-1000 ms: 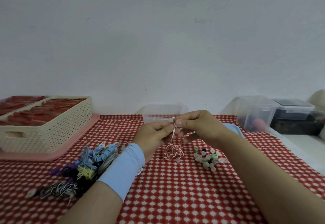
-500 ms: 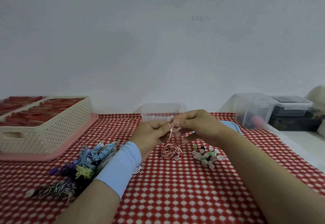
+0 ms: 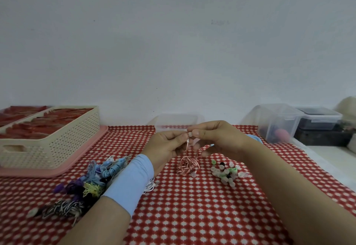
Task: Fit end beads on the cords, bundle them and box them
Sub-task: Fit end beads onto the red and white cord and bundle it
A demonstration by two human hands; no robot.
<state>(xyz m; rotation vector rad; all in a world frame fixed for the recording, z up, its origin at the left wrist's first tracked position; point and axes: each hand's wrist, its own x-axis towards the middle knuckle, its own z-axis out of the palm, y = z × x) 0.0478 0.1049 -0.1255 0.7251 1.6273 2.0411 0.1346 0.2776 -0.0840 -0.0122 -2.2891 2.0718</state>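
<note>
Above the pink-and-white cord coil (image 3: 187, 165), head view: both hands are meeting fingertip to fingertip. The left hand (image 3: 165, 146) is pinching the free end of that cord between thumb and forefinger, fingers curled. The right hand (image 3: 221, 139) is pinching a small pale end bead (image 3: 190, 134) at the cord tip, thumb and forefinger closed on it. Whether the bead is already seated on the cord cannot be told. One strand is hanging from the pinch down to the coil, which is resting on the red checked cloth (image 3: 192, 216).

Just right of the coil, a loose bead pile (image 3: 227, 172), green, white and black, is lying on the cloth. Left of the coil, past the blue sleeve (image 3: 131, 181), bundled cords (image 3: 96, 177) in blue, purple, yellow and black-and-white are lying in a heap. Behind the coil, partly hidden by the hands, a clear box (image 3: 176, 122) is standing against the wall. Far left of the coil, a cream basket (image 3: 52, 144) is sitting on a pink tray (image 3: 57, 171). Far right of the coil, a clear tub (image 3: 277, 123) is standing beside a dark lidded container (image 3: 319, 118).
</note>
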